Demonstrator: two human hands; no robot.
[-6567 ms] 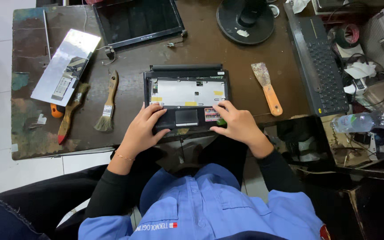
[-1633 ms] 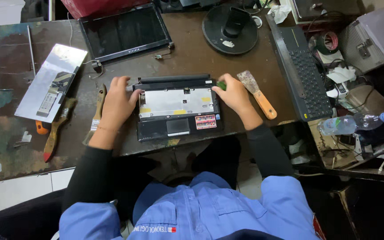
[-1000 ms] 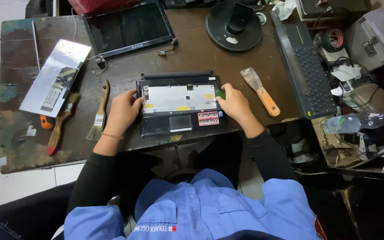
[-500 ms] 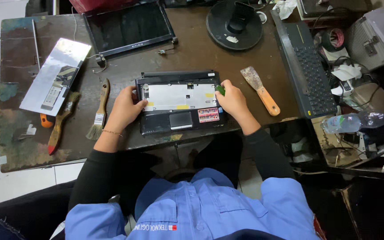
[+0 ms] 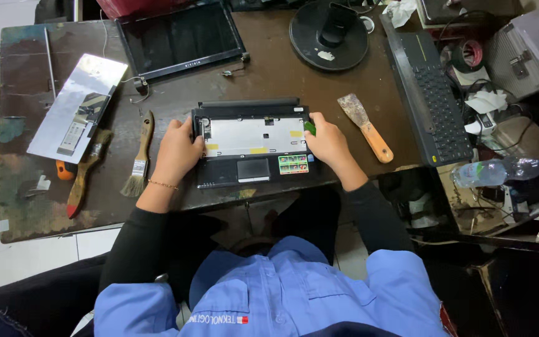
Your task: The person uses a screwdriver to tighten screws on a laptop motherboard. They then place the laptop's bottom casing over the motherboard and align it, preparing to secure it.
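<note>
A small black laptop base (image 5: pixel 251 140) lies on the brown worktable (image 5: pixel 269 75) with its keyboard removed, so a silver inner plate shows. My left hand (image 5: pixel 177 150) grips the base's left edge, thumb near the upper left corner. My right hand (image 5: pixel 327 142) sits against the right edge. It pinches a small green tool (image 5: pixel 309 128) at the seam of the base. The tool's tip is hidden by my fingers.
A detached screen panel (image 5: pixel 182 37) lies at the back and a silver metal plate (image 5: pixel 77 106) at the left. Left of the base lie a paintbrush (image 5: pixel 140 156) and a red-tipped tool (image 5: pixel 82 178). A putty knife (image 5: pixel 366 128), a black keyboard (image 5: pixel 432 100) and a water bottle (image 5: pixel 500 170) are at the right.
Both hands moved from the laptop's front edge to its two sides. Over the last second they have stayed almost still, and the base has not shifted.
</note>
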